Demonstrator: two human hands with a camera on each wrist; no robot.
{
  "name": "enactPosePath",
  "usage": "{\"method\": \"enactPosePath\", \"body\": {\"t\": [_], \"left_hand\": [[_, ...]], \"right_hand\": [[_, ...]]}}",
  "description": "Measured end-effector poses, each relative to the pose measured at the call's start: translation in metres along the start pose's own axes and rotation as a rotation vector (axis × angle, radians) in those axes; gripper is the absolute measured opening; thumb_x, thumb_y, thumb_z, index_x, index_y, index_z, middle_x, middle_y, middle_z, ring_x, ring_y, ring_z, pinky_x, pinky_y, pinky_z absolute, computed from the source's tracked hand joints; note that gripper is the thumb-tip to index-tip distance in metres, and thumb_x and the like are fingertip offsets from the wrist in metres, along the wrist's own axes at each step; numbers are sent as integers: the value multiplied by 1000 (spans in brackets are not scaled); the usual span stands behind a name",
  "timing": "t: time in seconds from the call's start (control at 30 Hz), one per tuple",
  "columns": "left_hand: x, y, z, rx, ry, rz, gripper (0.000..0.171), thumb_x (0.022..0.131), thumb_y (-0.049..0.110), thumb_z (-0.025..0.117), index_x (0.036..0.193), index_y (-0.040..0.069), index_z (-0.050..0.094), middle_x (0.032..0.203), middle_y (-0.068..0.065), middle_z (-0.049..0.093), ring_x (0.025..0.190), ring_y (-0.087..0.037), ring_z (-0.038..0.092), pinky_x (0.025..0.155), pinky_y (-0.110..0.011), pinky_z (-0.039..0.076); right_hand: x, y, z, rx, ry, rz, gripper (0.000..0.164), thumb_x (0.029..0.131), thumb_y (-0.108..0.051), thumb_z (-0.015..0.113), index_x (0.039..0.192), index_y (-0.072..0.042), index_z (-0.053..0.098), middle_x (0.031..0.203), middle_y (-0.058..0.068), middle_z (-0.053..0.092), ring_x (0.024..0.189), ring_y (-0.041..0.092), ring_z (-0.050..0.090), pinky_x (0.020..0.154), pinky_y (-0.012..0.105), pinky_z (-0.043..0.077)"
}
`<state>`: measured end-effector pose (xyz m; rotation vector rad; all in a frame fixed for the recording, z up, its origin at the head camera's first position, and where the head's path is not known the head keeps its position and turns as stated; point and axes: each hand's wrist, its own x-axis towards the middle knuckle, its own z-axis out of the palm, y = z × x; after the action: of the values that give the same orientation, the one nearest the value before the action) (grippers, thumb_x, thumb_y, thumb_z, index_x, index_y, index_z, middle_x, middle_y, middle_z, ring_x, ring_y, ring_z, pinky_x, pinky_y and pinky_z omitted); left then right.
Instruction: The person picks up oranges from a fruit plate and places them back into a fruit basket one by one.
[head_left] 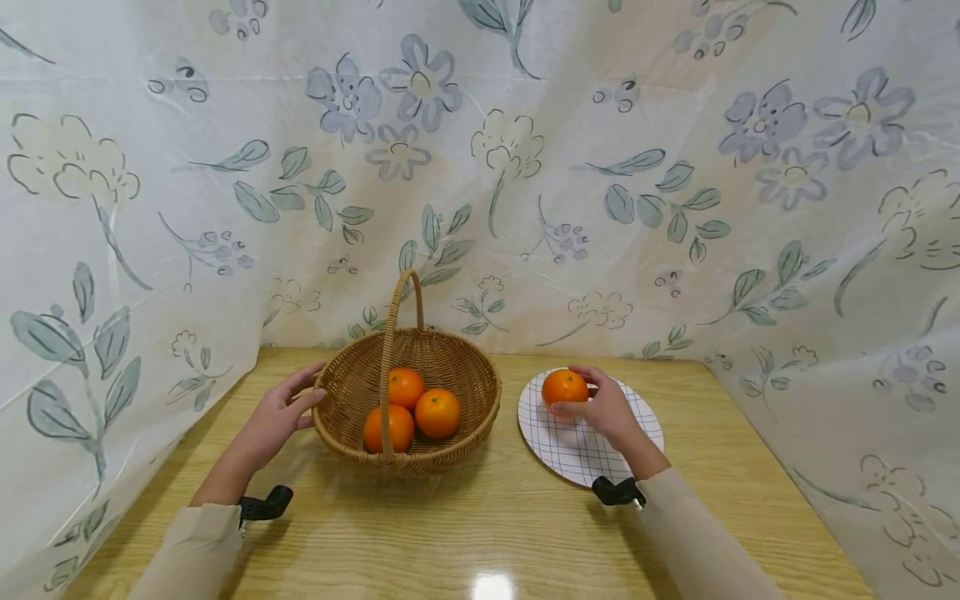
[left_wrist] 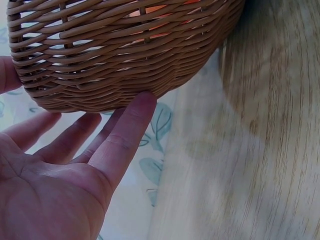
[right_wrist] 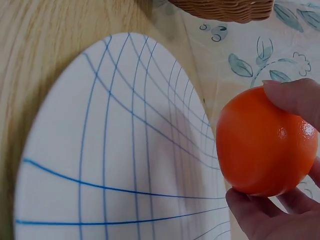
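A brown wicker basket (head_left: 480, 417) with a tall arched handle stands on the table at center-left, with three oranges (head_left: 437, 413) inside. My left hand (head_left: 281, 417) is at its left side. Nearly straight fingers touch the woven outer wall (left_wrist: 115, 60), and the thumb lies at the rim. To the right, my right hand (head_left: 603, 408) holds another orange (head_left: 564, 390) over the far part of a white plate (head_left: 577, 454) with blue crossing lines. Close up, the thumb lies on one side of this orange (right_wrist: 267, 142) and fingers are curled on the opposite side.
The light wood table (head_left: 420, 533) reaches back to a floral cloth (head_left: 480, 175), which hangs behind and along both sides. Table surface separates the basket from the plate. Each wrist wears a small black camera mount (head_left: 266, 504).
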<state>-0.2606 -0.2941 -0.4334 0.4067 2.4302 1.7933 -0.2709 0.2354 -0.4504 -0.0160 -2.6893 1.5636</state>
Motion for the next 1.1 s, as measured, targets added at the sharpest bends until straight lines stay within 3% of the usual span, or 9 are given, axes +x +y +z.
{"method": "enactPosePath", "body": {"t": [0.37, 0.9, 1.1], "left_hand": [[0, 1, 0, 2, 0, 2, 63, 109, 31, 51, 163, 11, 26, 160, -28, 31, 140, -50, 42, 90, -33, 61], [-2, 2, 1, 3, -4, 4, 64, 109, 32, 50, 164, 10, 25, 161, -29, 29, 141, -52, 40, 90, -33, 61], [-2, 3, 0, 5, -6, 2, 64, 109, 33, 50, 164, 10, 24, 161, -29, 29, 141, -53, 40, 90, -32, 61]], "right_hand": [[-11, -23, -3, 27, -33, -68, 84, 78, -31, 91, 150, -17, 51, 145, 12, 54, 122, 35, 58, 91, 42, 59], [-25, -65, -5, 68, -77, -144, 79, 78, -34, 91, 147, -24, 55, 143, 9, 56, 120, 33, 61, 89, 40, 60], [-26, -83, -1, 78, -102, -154, 79, 76, -33, 92, 145, -22, 56, 140, 9, 59, 118, 32, 62, 88, 39, 61]]}}
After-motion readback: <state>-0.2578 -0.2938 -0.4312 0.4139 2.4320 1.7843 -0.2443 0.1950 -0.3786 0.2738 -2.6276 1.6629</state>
